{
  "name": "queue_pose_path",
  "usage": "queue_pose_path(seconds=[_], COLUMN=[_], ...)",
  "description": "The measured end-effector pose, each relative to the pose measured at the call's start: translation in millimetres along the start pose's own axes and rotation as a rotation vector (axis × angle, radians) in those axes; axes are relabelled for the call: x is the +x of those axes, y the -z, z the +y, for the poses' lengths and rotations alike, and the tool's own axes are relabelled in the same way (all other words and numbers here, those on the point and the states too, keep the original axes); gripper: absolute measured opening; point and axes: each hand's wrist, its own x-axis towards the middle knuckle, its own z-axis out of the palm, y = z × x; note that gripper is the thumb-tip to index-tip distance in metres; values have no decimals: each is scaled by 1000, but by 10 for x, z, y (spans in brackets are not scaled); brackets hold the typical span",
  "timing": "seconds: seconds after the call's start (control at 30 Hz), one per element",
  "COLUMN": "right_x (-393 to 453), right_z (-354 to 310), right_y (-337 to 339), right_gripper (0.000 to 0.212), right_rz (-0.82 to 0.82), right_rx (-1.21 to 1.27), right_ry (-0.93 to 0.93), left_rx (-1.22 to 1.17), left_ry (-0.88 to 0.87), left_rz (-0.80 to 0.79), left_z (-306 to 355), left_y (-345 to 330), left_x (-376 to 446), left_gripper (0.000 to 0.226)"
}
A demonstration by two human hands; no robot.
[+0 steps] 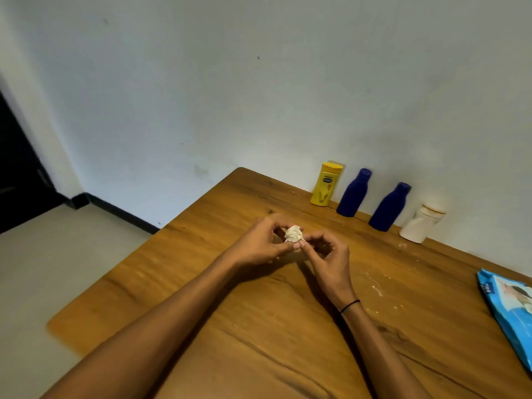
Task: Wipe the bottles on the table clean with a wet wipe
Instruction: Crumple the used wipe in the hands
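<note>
Two bare forearms rise from the bottom edge of the frame and meet near its centre above a wooden bench (259, 341). A thin dark band (349, 306) circles the right wrist. At the right edge, low in the frame, a blue wipe pack (509, 309) lies flat on the bench, partly cut off by the frame. Pale smears and crumbs mark the wood between the pack and the hands.

The left hand (259, 243) and right hand (328, 254) come together at mid-frame around a balled white wipe (293, 234). The left fingers (280, 224) curl round the far side of the wad, with the thumb pressed along its underside. The right thumb and forefinger are pinched together on the wipe's lower right edge, while the other right fingers (322, 246) are curled loosely toward the palm. The wipe is held just over the bench, well short of the bottles.

Farther back, in the upper right of the bench, four bottles stand in a row against the pale wall: a yellow bottle (326, 184), a blue bottle (353, 193), a second blue bottle (389, 208) and a white bottle (421, 224), each close beside the next but not touching.
</note>
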Motion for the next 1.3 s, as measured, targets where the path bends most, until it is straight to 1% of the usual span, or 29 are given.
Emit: queue_pose_path(seconds=[0.07, 0.13, 0.17, 0.2, 0.3, 0.37, 0.47, 0.57, 0.63, 0.7, 0.8, 0.9, 1.0, 1.1, 1.2, 1.3], right_x=[-54, -120, -148, -172, -286, -386, -551, -661, -745, -843, -1036, -1239, -1450, -1600, -1693, -1792], right_z=[-114, -249, -312, -377, -565, -697, -929, -1150, -1290, -1419, -1603, -1753, -1807, -1791, -1781, -1797], right_y=[-238, -494, -607, -716, -1113, -1421, -1889, -2278, -2526, -2729, -3032, -3324, -3560, -3747, -3883, -4000], right_gripper=[11, 16, 17, 15, 5, 2, 2, 4, 6, 7, 8, 20, 24, 25, 25, 24], right_rz=[-30, -65, -88, -116, -214, -290, -391, -474, -516, -551, -637, -753, -806, -841, -900, -957], right_rx=[7, 35, 49, 54, 54, 60, 43, 21, -22, -86, -216, -318, -387, -506, -687, -746], right_ry=[10, 29, 38, 54, 104, 108, 155, 226, 282, 340, 438, 531, 636, 720, 826, 848], left_rx=[-30, 64, 108, 119, 28, -12, 53, 165, 183, 147, 64, -37, -96, -112, -58, -56], left_ry=[-7, -62, -83, -92, -56, -30, -9, 10, 25, 59, 122, 165, 195, 233, 307, 415], left_rz=[8, 17, 37, 78, 226, 293, 341, 348, 364, 396, 509, 637, 752, 860, 885, 887], left_z=[-15, -50, -50, -52, -169, -320, -560, -759, -900, -1005, -1168, -1312, -1443, -1634, -1874, -2152], left_y=[203, 446, 568, 697, 1093, 1333, 1652, 1864, 1987, 2073, 2118, 2097, 2071, 2006, 1881, 1716], left_x=[-159, -354, -470, -588, -1020, -1337, -1793, -2172, -2438, -2705, -3110, -3467, -3793, -4071, -4312, -4549], left_gripper=[51, 66, 69, 68, 44, 35, 33, 39, 41, 42, 44, 51, 44, 28, 21, 22])
